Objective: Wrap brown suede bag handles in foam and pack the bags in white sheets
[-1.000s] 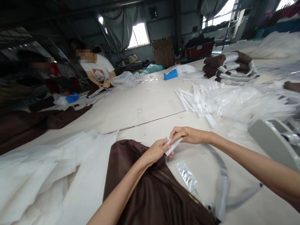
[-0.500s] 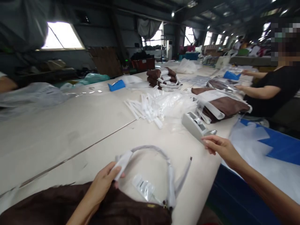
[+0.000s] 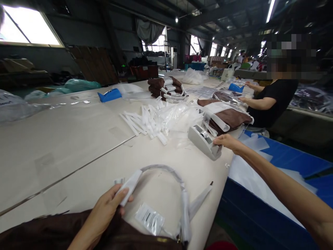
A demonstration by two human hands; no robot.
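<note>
Nearest, a brown bag (image 3: 31, 231) is lying along the near edge of the surface (image 3: 91, 139). Just beyond, the left hand (image 3: 106, 205) is closing its grip around a white wrap (image 3: 131, 182), thumb on top and fingers underneath; the wrap is sitting at one end of a curved, grey-covered strap (image 3: 166, 168). A tag in a clear sleeve (image 3: 149, 217) is lying inside the curve. For good handling, the thumb should be pressing evenly, firm enough to hold the wrap's edge down without crushing it.

Farther off, the right hand (image 3: 227, 141) is reaching to the end of a grey tape dispenser (image 3: 199, 144). Its fingertips are bunching there, but how tightly this grip is closing, and whether it is holding any tape, cannot be told. A light touch, clear of the cutting edge, would be serving best.

Beyond, white strips (image 3: 148, 121) are lying beside crumpled clear plastic (image 3: 171, 116). Farther still, a co-worker in black (image 3: 275, 100) is reaching toward a blue dispenser (image 3: 236, 88).
</note>
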